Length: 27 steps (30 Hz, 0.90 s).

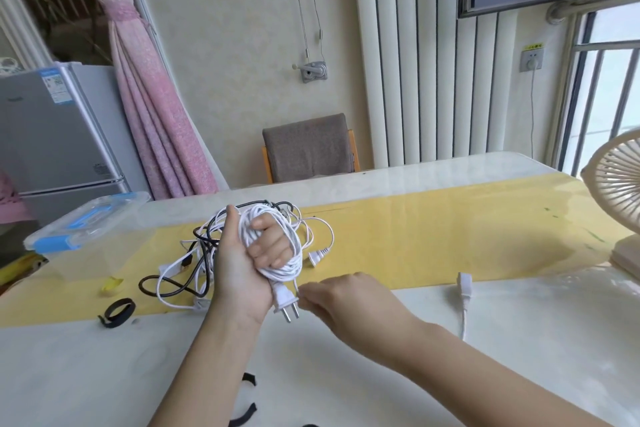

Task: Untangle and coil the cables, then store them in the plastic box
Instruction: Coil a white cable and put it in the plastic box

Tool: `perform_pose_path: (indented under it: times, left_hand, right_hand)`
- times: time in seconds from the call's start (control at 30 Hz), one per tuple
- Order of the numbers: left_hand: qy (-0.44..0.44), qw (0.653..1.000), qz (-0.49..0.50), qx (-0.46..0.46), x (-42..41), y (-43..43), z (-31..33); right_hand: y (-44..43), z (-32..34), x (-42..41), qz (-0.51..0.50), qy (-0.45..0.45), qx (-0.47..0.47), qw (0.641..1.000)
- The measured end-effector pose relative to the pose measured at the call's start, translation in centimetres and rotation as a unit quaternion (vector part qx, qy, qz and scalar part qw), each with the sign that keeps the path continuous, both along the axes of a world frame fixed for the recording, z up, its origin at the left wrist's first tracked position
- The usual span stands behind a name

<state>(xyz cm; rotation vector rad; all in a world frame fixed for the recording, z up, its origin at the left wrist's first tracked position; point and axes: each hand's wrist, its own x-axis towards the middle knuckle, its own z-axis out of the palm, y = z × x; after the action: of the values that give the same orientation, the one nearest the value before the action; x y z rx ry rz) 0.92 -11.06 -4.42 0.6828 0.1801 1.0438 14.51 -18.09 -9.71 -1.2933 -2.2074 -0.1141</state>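
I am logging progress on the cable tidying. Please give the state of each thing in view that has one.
white cable: coiled, gripped by the left hand
plug: unplugged, hanging below the left hand
right hand: pinches the white cable beside the plug
other cables: tangled on the table
plastic box: lid on
black strap: looped, lying loose
wall socket: a cord plugged in

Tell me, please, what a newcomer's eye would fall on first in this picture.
The left hand, raised mid-frame over the yellow runner, grips a coil of white cable whose plug hangs below it, where the right hand pinches the cable. Behind them lies a tangle of black and white cables, with the lidded plastic box at the far left.
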Motion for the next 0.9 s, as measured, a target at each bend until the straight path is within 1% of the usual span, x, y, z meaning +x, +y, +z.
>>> perform_pose_path:
  times: [0.03,0.07,0.1,0.13,0.2,0.23,0.27,0.33,0.37,0.4,0.47,0.5,0.57,0.67,0.73,0.8,0.87,0.9]
  left_hand:
    - [0.073,0.995,0.07,0.016,0.6,-0.5,0.3]
    - [0.138,0.982,0.119,0.047,1.1,-0.9,0.4]
    - [0.205,0.961,0.159,0.095,1.4,-1.2,0.3]
    - [0.277,0.927,0.203,0.154,1.7,-1.4,0.1]
    - [0.401,0.825,0.275,0.288,1.7,-1.5,-0.8]
    - [0.434,0.78,0.297,0.339,1.6,-1.1,-1.4]
    - [0.45,0.749,0.304,0.379,1.5,-0.9,-1.9]
    - [0.479,0.695,0.307,0.439,1.3,-0.6,-2.1]
    - [0.49,0.677,0.308,0.454,1.3,-0.6,-2.1]
    - [0.487,0.678,0.307,0.456,1.3,-0.8,-2.0]
    - [0.469,0.718,0.276,0.433,1.3,-1.4,-1.4]
    - [0.468,0.732,0.252,0.426,1.3,-1.7,-1.3]
    - [0.471,0.749,0.191,0.425,1.3,-1.9,-1.3]
    - [0.501,0.773,0.059,0.385,1.7,-2.3,-1.6]
    - [0.504,0.798,-0.062,0.325,2.0,-2.9,-1.6]
    - [0.457,0.831,-0.18,0.26,2.0,-3.4,-1.3]
    - [0.399,0.851,-0.264,0.215,1.8,-3.3,-0.8]
    - [0.366,0.858,-0.3,0.197,1.7,-3.0,-0.6]
  right_hand:
    - [-0.1,0.0,0.0,0.005,-0.013,0.006,1.0]
    - [-0.2,0.1,0.1,0.011,-0.021,0.008,1.0]
    - [-0.3,0.3,0.3,0.021,-0.025,-0.005,0.999]
    - [-0.4,0.5,0.6,0.031,-0.029,-0.018,0.999]
    - [-0.6,1.1,0.8,0.046,-0.021,-0.005,0.999]
    - [-0.8,1.6,0.8,0.049,-0.017,0.002,0.999]
    - [-1.0,2.0,0.8,0.052,-0.016,0.003,0.999]
    - [-1.5,2.9,1.0,0.064,-0.01,0.023,0.998]
    - [-1.7,3.3,1.2,0.07,0.001,0.046,0.997]
    - [-1.9,3.8,1.6,0.07,0.017,0.069,0.995]
    - [-2.1,4.9,2.6,0.054,0.046,0.114,0.991]
    - [-2.2,5.3,3.2,0.04,0.05,0.135,0.989]
    - [-2.2,6.0,4.3,0.006,0.05,0.167,0.985]
    - [-2.3,6.8,6.1,-0.024,0.076,0.185,0.979]
    - [-2.7,7.5,7.4,-0.034,0.139,0.163,0.976]
    - [-3.1,7.9,8.5,-0.047,0.243,0.111,0.963]
    - [-3.2,7.9,9.0,-0.049,0.338,0.031,0.939]
    - [-3.1,7.8,9.0,-0.047,0.371,-0.01,0.927]
